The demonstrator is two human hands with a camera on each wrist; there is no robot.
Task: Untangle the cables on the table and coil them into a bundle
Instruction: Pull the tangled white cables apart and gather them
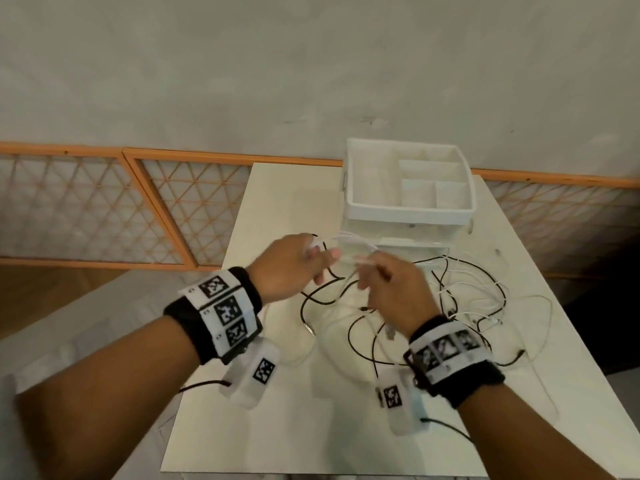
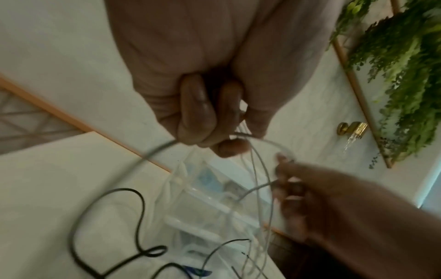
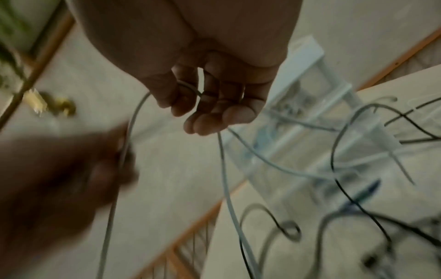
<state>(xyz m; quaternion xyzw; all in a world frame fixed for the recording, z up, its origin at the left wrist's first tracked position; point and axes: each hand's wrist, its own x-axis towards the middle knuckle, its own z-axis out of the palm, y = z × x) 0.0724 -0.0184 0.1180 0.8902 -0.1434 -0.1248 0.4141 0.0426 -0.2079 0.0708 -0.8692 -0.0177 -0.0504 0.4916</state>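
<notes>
Both my hands are raised over the white table, close together. My left hand grips gathered loops of a thin white cable; the left wrist view shows its fingers curled round those strands. A short way to the right, my right hand pinches the same white cable, thumb and fingers closed on it. Below and to the right, a tangle of black and white cables lies on the table. One black cable loops under my left hand.
A white compartment box sits on a clear drawer unit at the table's far edge, just beyond my hands. An orange lattice railing runs along the wall behind. The table's left edge drops off beside my left forearm.
</notes>
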